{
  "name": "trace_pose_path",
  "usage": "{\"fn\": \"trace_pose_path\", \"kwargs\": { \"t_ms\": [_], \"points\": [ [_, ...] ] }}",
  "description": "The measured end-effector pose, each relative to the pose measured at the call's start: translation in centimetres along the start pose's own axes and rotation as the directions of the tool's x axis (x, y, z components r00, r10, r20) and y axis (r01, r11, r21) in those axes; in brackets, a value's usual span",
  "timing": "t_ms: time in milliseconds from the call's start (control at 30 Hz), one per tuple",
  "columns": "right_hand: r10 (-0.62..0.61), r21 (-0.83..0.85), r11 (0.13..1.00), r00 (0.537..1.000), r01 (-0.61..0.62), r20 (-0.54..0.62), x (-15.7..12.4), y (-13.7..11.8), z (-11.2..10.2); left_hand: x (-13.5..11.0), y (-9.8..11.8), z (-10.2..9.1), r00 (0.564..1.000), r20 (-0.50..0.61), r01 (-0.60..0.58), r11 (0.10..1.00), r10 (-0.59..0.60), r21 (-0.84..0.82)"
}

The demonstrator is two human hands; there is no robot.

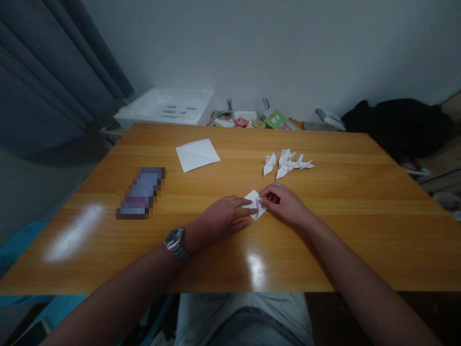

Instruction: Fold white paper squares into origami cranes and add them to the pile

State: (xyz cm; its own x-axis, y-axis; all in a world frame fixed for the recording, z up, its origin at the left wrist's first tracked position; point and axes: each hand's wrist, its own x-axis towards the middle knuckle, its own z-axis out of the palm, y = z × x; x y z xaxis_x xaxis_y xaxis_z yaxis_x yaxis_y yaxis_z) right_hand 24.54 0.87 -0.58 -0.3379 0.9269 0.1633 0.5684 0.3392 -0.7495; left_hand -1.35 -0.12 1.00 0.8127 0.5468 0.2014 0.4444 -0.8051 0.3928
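Observation:
A small folded square of white paper lies on the wooden table, its corners pointing toward and away from me. My left hand, with a metal watch on the wrist, rests its outstretched fingers on the paper's left side. At the paper's right edge, my right hand pinches a flap between thumb and fingertips. The fingers cover part of the folds. Just beyond my right hand sit several white origami figures, grouped close together.
A loose white sheet with a perforated edge lies at the back left. Nearer on the left is a pixelated phone-like device. Behind the table stand a white plastic tray and a green packet or booklet.

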Motion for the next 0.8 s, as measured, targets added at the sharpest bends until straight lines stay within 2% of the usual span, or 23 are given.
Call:
{"fn": "trace_pose_path", "kwargs": {
  "t_ms": [800],
  "points": [
    [0.045, -0.091, 0.994, 0.993, -0.056, -0.111, 0.5, -0.5, 1.4, -0.2, 0.0, 0.2, 0.999, 0.035, -0.021, 0.996, 0.018, 0.09]
  ]
}}
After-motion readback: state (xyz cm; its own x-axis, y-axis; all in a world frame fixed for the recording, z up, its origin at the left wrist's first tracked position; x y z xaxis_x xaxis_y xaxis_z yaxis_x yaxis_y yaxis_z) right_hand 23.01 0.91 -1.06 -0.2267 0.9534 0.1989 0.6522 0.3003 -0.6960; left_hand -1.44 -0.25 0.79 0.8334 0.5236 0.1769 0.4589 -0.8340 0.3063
